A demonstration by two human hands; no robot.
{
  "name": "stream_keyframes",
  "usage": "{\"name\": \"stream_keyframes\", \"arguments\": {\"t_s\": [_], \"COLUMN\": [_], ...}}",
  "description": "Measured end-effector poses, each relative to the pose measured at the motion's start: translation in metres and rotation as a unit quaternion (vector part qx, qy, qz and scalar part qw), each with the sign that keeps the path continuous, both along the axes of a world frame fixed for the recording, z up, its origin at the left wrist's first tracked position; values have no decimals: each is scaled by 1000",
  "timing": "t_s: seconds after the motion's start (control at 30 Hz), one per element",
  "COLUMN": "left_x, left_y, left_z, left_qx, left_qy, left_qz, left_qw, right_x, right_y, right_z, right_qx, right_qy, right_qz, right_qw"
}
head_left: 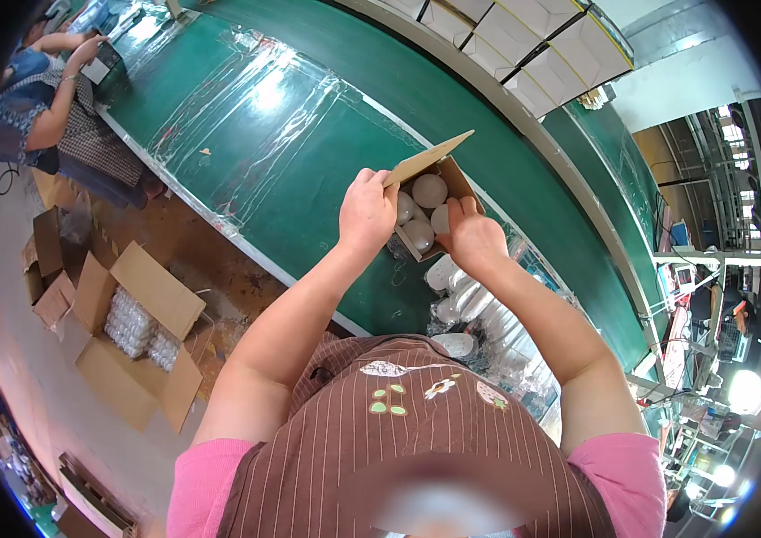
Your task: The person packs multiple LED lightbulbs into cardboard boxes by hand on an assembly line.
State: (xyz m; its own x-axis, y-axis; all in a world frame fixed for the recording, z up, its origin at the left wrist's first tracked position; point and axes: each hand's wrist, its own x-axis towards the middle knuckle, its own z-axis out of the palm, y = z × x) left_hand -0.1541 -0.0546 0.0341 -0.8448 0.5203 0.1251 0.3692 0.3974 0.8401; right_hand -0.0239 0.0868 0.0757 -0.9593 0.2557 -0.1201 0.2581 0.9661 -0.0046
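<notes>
A small brown cardboard box [459, 182] with round white items [429, 191] inside stands on the green table [309, 224]. Its flap [430, 156] is raised. My left hand [368, 212] has its fingers closed on the flap at the box's left side. My right hand [475, 235] reaches over the box's right edge, fingertips at one of the round items, thumb near the rim. Whether it grips that item is hidden. Clear-wrapped white items [479, 305] lie just in front of the box, near my right forearm.
A large open carton [158, 291] with wrapped items stands on the floor at left. A co-worker [58, 117] is at the table's far left. White boxes [533, 45] are stacked beyond the rail [569, 161]. Clear plastic film [255, 108] covers part of the table.
</notes>
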Motion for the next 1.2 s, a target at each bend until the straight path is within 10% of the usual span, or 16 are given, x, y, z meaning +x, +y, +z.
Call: {"name": "stream_keyframes", "arguments": {"t_s": [0.2,0.4,1.1,1.2], "left_x": [0,2,7,6], "left_y": [1,-2,7,6], "left_z": [3,12,-2,-10], "left_qx": [3,19,35,57], "left_qy": [-30,-47,-38,-42], "left_qz": [-6,-2,13,16], "left_qw": [1000,999,999,997], "right_x": [-32,8,-24,0], "right_y": [12,8,2,6], "right_z": [14,1,-17,-12], "right_qx": [36,-45,65,-48], "right_qy": [-161,43,-211,115], "right_qz": [76,25,-57,60], "right_qw": [983,998,974,990]}}
